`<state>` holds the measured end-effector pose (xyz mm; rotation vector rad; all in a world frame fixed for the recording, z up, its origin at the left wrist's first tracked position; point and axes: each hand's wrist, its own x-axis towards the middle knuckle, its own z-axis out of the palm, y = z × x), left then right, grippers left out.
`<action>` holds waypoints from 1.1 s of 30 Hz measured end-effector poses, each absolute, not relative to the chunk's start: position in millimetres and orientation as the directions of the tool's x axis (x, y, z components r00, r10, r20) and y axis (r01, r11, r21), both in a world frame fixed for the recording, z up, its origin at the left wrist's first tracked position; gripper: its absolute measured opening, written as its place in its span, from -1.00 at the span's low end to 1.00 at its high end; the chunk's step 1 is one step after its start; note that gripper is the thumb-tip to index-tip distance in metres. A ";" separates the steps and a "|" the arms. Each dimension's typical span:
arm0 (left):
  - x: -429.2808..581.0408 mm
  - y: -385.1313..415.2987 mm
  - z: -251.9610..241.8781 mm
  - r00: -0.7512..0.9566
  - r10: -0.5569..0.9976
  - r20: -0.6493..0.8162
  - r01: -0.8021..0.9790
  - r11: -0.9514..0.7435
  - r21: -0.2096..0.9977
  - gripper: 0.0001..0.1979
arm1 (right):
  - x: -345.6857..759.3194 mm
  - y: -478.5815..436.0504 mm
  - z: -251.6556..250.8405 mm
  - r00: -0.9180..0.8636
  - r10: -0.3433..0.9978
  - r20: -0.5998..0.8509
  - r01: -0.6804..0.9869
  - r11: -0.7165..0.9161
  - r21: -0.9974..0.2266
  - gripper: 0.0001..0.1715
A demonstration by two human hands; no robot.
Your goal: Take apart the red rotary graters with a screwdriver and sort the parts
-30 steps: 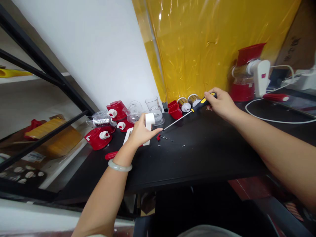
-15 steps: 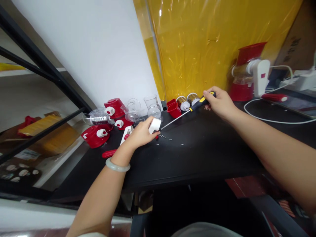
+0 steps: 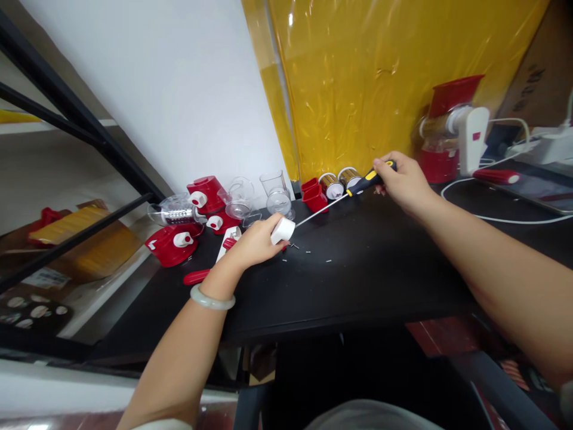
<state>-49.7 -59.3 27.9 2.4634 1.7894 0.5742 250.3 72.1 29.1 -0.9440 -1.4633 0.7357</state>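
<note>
Left hand (image 3: 255,243) pinches the white cap (image 3: 282,230) at centre, right hand (image 3: 403,179) clasps the screwdriver (image 3: 362,182), tip not yet seated; screws (image 3: 308,253) lie loose on the table (image 3: 358,286).

White wall (image 3: 170,89), yellow plastic sheet (image 3: 380,77), black table (image 3: 358,269), black metal frame (image 3: 67,113)

Bare forearms; pale jade bangle (image 3: 212,297) behind left hand (image 3: 255,242).

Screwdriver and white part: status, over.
Left hand shut on white part. Right hand shut on screwdriver, tip close to the part. Small screws loose on black table beside it.
</note>
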 end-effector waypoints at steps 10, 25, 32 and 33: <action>-48.0 -57.2 25.9 0.311 0.918 0.246 0.902 -0.366 0.229 -0.73 | 251.7 90.7 11.4 0.035 0.910 0.414 0.306 0.385 -0.871 -0.75; -50.5 -63.6 35.7 0.150 0.880 0.451 0.849 -0.348 0.398 -0.53 | 254.3 113.3 -6.4 0.089 0.976 0.199 0.172 0.181 -0.968 -0.87; -59.8 -61.8 25.6 0.100 0.857 0.506 0.647 -0.442 0.621 -0.57 | 267.0 115.2 -2.9 -0.119 0.991 0.060 0.240 0.087 -0.967 -0.83; -59.8 -61.5 25.2 0.080 0.862 0.501 0.600 -0.443 0.666 -0.56 | 270.1 115.8 -2.9 -0.183 0.982 0.044 0.278 0.095 -0.956 -0.82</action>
